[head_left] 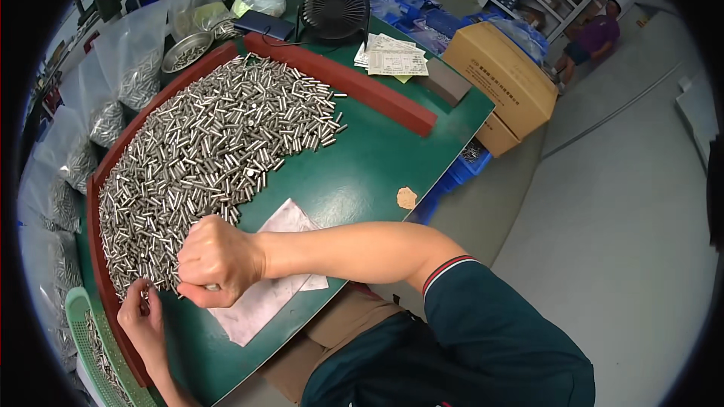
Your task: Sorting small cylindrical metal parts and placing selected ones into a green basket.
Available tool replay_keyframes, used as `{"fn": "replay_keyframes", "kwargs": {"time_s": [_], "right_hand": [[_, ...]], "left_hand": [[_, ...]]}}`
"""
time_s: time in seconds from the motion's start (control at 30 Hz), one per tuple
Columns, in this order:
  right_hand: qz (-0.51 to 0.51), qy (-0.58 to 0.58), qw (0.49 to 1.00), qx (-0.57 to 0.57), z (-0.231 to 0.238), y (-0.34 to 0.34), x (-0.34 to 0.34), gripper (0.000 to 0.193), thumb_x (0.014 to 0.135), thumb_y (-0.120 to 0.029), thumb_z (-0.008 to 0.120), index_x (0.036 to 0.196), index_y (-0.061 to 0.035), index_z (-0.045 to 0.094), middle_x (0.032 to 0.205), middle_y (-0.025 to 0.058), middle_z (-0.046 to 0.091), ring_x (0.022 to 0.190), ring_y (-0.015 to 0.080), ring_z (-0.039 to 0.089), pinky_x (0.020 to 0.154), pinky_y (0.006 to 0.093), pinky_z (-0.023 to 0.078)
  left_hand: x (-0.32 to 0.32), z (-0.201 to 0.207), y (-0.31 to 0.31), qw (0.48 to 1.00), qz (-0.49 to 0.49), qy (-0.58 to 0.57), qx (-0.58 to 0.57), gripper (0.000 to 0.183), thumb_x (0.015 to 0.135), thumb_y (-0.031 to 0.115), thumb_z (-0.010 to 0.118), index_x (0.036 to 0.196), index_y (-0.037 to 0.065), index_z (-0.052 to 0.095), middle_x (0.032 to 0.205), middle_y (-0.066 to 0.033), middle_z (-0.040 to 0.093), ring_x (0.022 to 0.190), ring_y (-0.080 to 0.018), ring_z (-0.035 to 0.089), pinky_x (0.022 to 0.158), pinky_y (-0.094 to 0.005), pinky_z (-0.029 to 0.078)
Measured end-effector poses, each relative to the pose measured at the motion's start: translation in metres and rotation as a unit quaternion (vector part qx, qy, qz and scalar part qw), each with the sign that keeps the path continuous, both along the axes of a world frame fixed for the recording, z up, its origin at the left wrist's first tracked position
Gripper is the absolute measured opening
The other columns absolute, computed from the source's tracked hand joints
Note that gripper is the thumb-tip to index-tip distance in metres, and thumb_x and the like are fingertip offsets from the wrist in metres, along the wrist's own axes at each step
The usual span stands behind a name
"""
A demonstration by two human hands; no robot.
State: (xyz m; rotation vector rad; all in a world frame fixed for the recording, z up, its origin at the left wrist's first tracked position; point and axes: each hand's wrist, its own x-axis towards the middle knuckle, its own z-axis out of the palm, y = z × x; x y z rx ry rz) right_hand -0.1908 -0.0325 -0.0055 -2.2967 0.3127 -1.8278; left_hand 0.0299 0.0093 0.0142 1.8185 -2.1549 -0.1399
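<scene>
Broadly, the green table: is carrying the whole spread, stretching from 7 o'clock round past 10 to 2, hours being counted about the middle of the view.
Red rails: are edging the table, one curving from 8 to 11 o'clock, another running from 11 to 2, presumably standing there to stop small round stock rolling away.
Row of plastic bags: is standing outside the curved rail from 8 to 10 o'clock, holding more metal pieces.
Heap of metal pins: is lying loose at 10 o'clock, banking against the curved rail and tapering toward 8.
Cardboard box: is sitting beyond the table at 2 o'clock.
Green basket: is holding similar pins at 8 o'clock, just outside the rail, likely for easy reach.
Pinkish sheet: is lying at 7 o'clock, partly under the right forearm.
Right hand: is hovering at 8 o'clock as a tight fist, seemingly gripping pins, since a metallic end is showing by the thumb.
Left hand: is curving at the heap's lower edge, farther out at 8 o'clock, apart from the fist; whether it is pinching a pin, I cannot tell.
</scene>
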Motion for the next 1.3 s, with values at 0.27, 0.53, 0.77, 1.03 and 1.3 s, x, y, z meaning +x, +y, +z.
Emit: {"fn": "replay_keyframes", "kwargs": {"time_s": [0.27,0.53,0.77,1.03,1.3], "right_hand": [[0.011,0.079,0.997,-0.003,-0.003,-0.006,-0.009,0.024,0.058,-0.009,0.060,0.047,-0.0091,0.039,0.044,0.0027,0.039,0.037,0.0194,0.040,0.036,0.0308,0.029],[0.062,0.102,0.993,0.001,0.007,0.003,0.008,0.028,0.055,-0.002,0.056,0.045,-0.0071,0.030,0.043,0.0037,0.027,0.034,0.0198,0.029,0.035,0.0297,0.022],[0.051,0.095,0.994,0.001,0.006,-0.001,0.007,0.028,0.056,-0.003,0.055,0.045,-0.0073,0.029,0.043,0.0036,0.027,0.034,0.0198,0.029,0.035,0.0295,0.022],[0.055,0.093,0.994,0.002,0.006,0.000,0.009,0.029,0.058,-0.003,0.055,0.045,-0.0075,0.029,0.043,0.0034,0.026,0.034,0.0196,0.027,0.035,0.0299,0.021],[0.053,0.094,0.994,0.002,0.006,0.001,0.009,0.029,0.059,-0.004,0.055,0.045,-0.0077,0.029,0.043,0.0032,0.026,0.035,0.0193,0.027,0.035,0.0296,0.021]], "left_hand": [[-0.012,-0.036,-0.003,0.945,-0.017,0.255,-0.203,0.016,0.068,0.002,0.064,0.083,0.005,0.063,0.050,0.0028,0.040,0.043,-0.0046,0.033,0.040,-0.0208,0.024],[0.005,-0.030,0.008,0.921,0.042,0.370,-0.119,0.010,0.071,0.005,0.064,0.081,0.004,0.061,0.047,0.0058,0.028,0.044,-0.0020,0.025,0.040,-0.0204,0.020],[0.005,-0.035,0.003,0.910,0.048,0.406,-0.067,0.010,0.073,0.007,0.063,0.082,0.003,0.061,0.047,0.0068,0.029,0.045,-0.0011,0.026,0.041,-0.0190,0.022],[0.007,-0.035,0.003,0.907,0.051,0.416,-0.043,0.011,0.073,0.007,0.061,0.083,0.002,0.062,0.048,0.0077,0.034,0.046,-0.0001,0.029,0.042,-0.0187,0.024],[0.011,-0.033,0.001,0.842,0.089,0.530,0.048,0.009,0.076,0.008,0.060,0.082,0.001,0.061,0.051,0.0110,0.036,0.048,0.0014,0.030,0.045,-0.0165,0.024]]}}
